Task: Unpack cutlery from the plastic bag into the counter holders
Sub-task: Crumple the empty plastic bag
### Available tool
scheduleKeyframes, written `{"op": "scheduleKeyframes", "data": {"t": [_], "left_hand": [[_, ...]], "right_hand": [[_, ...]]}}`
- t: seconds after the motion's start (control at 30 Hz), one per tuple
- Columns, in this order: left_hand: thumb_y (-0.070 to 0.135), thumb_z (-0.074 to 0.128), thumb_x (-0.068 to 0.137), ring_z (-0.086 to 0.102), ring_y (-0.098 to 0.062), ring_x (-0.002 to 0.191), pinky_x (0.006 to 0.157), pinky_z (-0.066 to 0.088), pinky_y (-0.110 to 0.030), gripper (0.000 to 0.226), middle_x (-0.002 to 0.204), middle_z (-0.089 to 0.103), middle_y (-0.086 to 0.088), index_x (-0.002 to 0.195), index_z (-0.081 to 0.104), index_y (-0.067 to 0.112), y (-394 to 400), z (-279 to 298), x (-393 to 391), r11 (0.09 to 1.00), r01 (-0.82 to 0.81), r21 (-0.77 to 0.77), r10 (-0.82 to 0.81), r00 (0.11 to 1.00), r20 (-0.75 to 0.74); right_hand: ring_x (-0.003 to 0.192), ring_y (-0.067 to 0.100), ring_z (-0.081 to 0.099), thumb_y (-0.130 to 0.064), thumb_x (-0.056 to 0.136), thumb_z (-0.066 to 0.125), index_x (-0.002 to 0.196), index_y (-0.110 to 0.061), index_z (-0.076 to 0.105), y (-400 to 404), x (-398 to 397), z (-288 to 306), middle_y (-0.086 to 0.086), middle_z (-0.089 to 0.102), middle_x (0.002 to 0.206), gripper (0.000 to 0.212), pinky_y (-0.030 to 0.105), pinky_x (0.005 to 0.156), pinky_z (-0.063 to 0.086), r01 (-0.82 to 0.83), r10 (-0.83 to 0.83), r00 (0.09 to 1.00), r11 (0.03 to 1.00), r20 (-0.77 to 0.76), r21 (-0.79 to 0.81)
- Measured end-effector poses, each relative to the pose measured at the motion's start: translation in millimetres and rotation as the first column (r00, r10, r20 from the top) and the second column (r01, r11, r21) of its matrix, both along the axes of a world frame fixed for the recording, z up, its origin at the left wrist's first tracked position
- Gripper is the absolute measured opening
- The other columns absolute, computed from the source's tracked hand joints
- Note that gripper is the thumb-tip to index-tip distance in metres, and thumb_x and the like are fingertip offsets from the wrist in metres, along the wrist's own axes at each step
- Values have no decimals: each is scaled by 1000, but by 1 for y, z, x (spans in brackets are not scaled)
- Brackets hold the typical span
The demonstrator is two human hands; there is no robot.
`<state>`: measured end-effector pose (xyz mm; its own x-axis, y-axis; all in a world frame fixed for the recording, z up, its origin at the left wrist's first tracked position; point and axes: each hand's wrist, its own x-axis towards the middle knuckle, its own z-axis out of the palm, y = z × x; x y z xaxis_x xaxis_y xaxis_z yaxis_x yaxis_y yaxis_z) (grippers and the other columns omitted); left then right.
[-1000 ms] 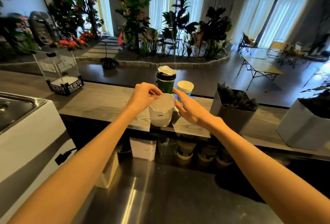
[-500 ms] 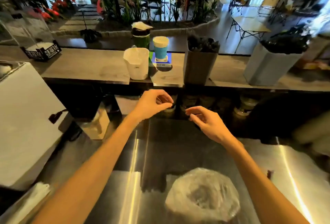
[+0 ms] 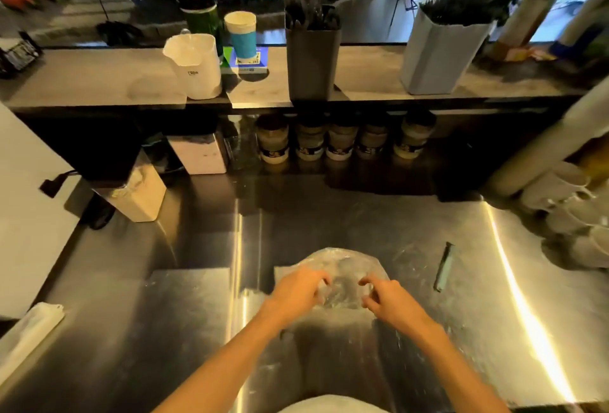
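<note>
1. Two hands work at one clear plastic bag (image 3: 342, 264) lying on the steel desk (image 3: 197, 297). The left hand (image 3: 296, 290) and right hand (image 3: 392, 300) sit on its near edge, one at each side of the middle.
2. Finger state: the left fingers (image 3: 321, 282) are curled inward and appear to pinch a fold of the film; the right fingers (image 3: 367, 282) curl inward likewise. Motion blur prevents confirming how firmly either pinch has closed.
3. Key relation: most of the bag lies just beyond the fingertips, away from the person, with some film also under and nearer than the hands. Neither hand is clearly nearer; both touch it.
4. Contents: cutlery inside the bag cannot be resolved, so no long axis can be stated.
5. Destination: the holders stand on the raised shelf (image 3: 99, 83), well beyond the fingers. The white holder (image 3: 194, 66) lies ahead and left of the left fingers; the dark holder (image 3: 311, 60), already carrying dark cutlery, lies nearly straight ahead; the grey holder (image 3: 438, 53) lies ahead and right of the right fingers.
6. Judgement: the step in hand is opening the bag. A likely next move is parting the two pinches sideways.
</note>
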<state>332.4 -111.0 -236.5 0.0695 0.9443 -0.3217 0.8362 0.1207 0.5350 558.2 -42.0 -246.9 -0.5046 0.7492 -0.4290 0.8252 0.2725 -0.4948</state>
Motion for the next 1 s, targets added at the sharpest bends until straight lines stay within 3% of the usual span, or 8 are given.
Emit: {"op": "scheduleKeyframes", "data": {"t": [0.1, 0.2, 0.37, 0.53, 0.7, 0.83, 0.93, 1.0], "left_hand": [[26, 71, 89, 57, -25, 127, 104, 46, -35, 69, 143, 56, -4, 150, 39, 27, -10, -14, 12, 992, -20, -121, -11, 968, -249], [23, 56, 101, 42, -22, 141, 114, 31, -29, 67, 159, 35, -5, 158, 21, 24, -13, -14, 21, 997, -48, -53, 30, 952, -303], [20, 71, 87, 58, -30, 123, 98, 50, -42, 94, 135, 59, -7, 159, 11, 23, -2, 27, 15, 998, -14, -64, -15, 904, -428], [52, 90, 62, 60, -25, 120, 97, 51, -38, 100, 134, 61, -3, 143, 42, 18, 17, 78, 0, 997, 37, -73, -62, 926, -371], [53, 88, 64, 48, -18, 136, 108, 44, -34, 109, 151, 48, 6, 154, 30, 28, 21, 97, -13, 997, 81, 5, -75, 952, -298], [39, 81, 78, 58, -18, 124, 100, 50, -37, 74, 141, 57, 6, 143, 48, 29, 13, 88, -21, 986, 85, -142, -122, 953, -278], [18, 73, 87, 72, -9, 80, 76, 62, -42, 19, 96, 77, 7, 103, 73, 27, 5, 88, -34, 982, -149, -116, 163, 979, 123], [5, 64, 90, 67, -5, 64, 71, 60, -34, 17, 78, 76, 3, 96, 72, 18, 1, 86, -46, 932, -361, 42, 334, 896, 293]], "right_hand": [[67, 6, 70, -28, 93, 65, 145, -21, 40, -10, 7, -8, -5, 75, 85, 58, 29, 69, 59, 42, -41, 997, 999, 67, -19], [59, 5, 62, -30, 86, 77, 148, -23, 30, -17, 8, 2, -5, 73, 99, 78, 14, 51, 46, 106, -105, 994, 994, 37, -14], [49, 9, 67, -36, 81, 83, 150, -30, 21, -10, 7, 40, -11, 69, 103, 93, 30, 60, 59, 95, -95, 995, 995, -9, 19], [48, 15, 69, -31, 79, 85, 146, -34, 28, 9, 2, 90, -8, 72, 88, 88, 37, 58, 62, 80, -81, 989, 997, -125, -12], [52, 9, 70, -34, 82, 83, 148, -37, 35, 18, -2, 117, -12, 72, 95, 82, 26, 64, 62, 2, 0, 990, 1000, -139, 10], [60, 7, 71, -39, 83, 80, 143, -38, 40, 17, -10, 111, -13, 72, 94, 72, 34, 77, 62, -76, 85, 990, 993, -110, 88], [86, 6, 69, -44, 87, 75, 139, -36, 49, 10, -11, 95, -15, 72, 99, 59, 39, 85, 59, -137, 145, 988, 978, -42, 156], [87, 4, 67, -39, 91, 71, 127, -34, 59, 9, -7, 83, -16, 71, 98, 39, 37, 84, 59, -67, 97, 984, 978, -148, 197]]}}
